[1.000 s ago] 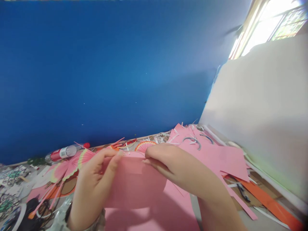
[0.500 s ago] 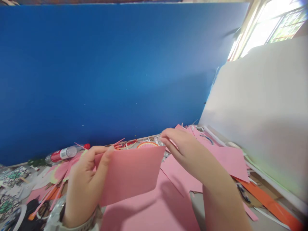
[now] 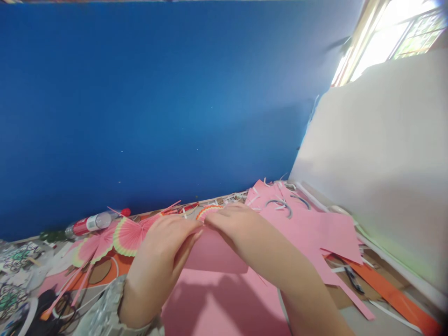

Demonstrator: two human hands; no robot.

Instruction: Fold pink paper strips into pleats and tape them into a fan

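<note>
A piece of pink paper (image 3: 219,254) is held up between my hands, tilted above a larger pink sheet (image 3: 224,308) that lies on the table. My left hand (image 3: 164,256) pinches its upper edge. Close beside it, my right hand (image 3: 241,228) is closed on the same edge, with its fingertips partly hidden behind the paper. Just beyond my fingers, part of a pleated paper fan (image 3: 207,213) with a yellow and orange rim shows. The hands cast shadows on the sheet below.
Pleated pink paper shapes (image 3: 128,235) and a plastic bottle (image 3: 89,224) lie at left. More pink paper (image 3: 301,233), an orange strip (image 3: 395,291) and a dark slim object (image 3: 353,279) are at right. A blue panel (image 3: 175,102) and a white panel (image 3: 381,149) rise behind.
My right hand has moved left and down and now grips the paper's top edge. My left hand has shifted right, so both hands are close together, and the paper is tipped.
</note>
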